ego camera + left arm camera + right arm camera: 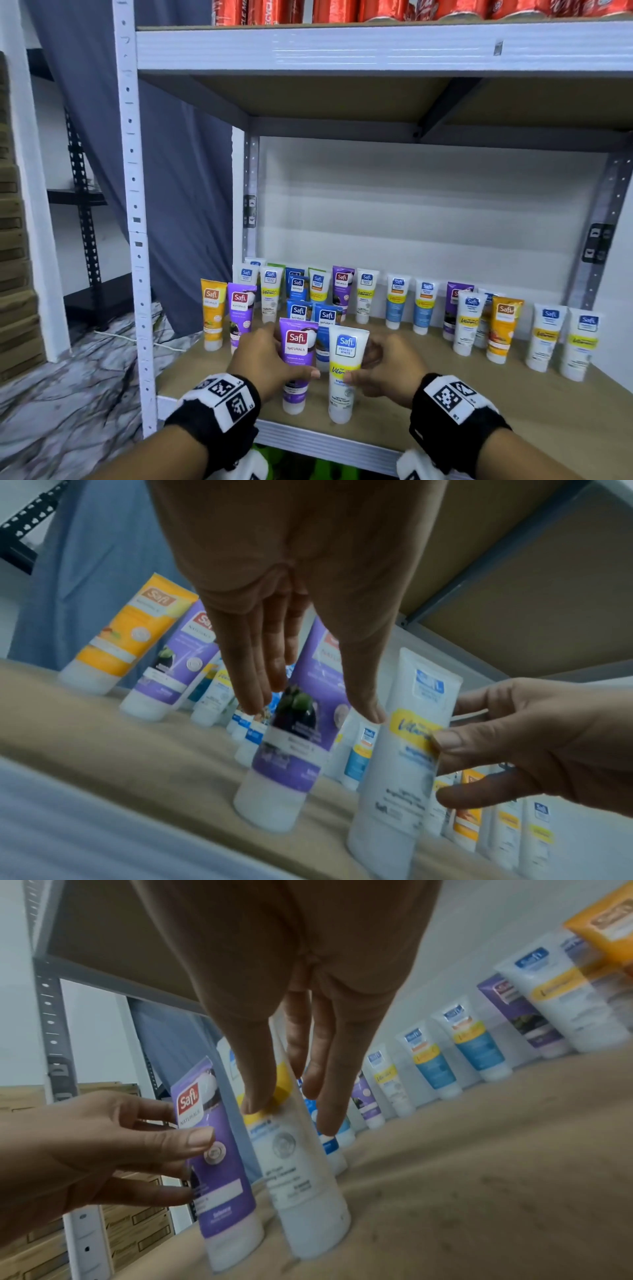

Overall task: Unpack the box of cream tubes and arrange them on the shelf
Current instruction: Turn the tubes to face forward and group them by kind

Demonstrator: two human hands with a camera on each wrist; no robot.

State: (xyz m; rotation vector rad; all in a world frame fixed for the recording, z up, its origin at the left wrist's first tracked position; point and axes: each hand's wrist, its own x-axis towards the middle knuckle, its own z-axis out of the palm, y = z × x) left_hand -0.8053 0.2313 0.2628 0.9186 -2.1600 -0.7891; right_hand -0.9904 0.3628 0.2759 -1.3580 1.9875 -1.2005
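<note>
Left hand point(265, 359) pinching purple tube point(297, 356), right hand point(387, 368) pinching white tube point(344, 370), both tubes upright, side by side near front edge of shelf point(513, 411).

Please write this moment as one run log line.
left hand: holds purple tube | right hand: holds white tube | both upright on shelf

Red cans point(404, 9) in a row on upper board, tops cut off by frame edge. Grey-blue curtain point(185, 212) hanging behind left post, reaching down to marble-pattern floor point(68, 387). Thin white cable point(137, 340) lying on floor near curtain bottom. Black perforated rack point(84, 205) further left, w/ dark boards. Stack of brown cartons point(13, 274) at far left edge.
</note>
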